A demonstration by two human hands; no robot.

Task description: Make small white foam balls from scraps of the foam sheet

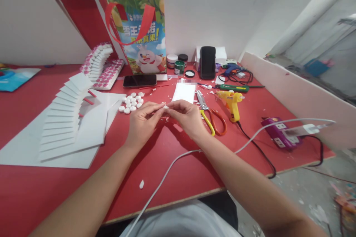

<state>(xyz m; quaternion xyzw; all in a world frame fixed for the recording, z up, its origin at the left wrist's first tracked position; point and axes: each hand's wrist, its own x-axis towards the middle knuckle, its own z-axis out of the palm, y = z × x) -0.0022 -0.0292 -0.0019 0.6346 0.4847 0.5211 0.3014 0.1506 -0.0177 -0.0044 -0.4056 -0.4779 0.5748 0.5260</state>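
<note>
Over the middle of the red table, my left hand (146,120) and my right hand (185,116) meet fingertip to fingertip. Both are closed in a pinch on a small white piece (166,107), mostly covered by the fingers; its kind does not show. Left of my left hand lies a cluster of small round white pieces (132,102). A white block (183,92) lies just beyond my right hand. Scissors (207,109) with one yellow and one red-orange handle lie beside that hand. White scraps are scattered beneath the fingers.
White boards (91,133) carry a fanned, stepped white model (62,109) on the left. A yellow glue gun (232,103), a purple box (280,133) and a white cable (172,163) are at right and front. A gift bag (147,48), phone (139,80) and paint jars (179,67) stand or lie behind.
</note>
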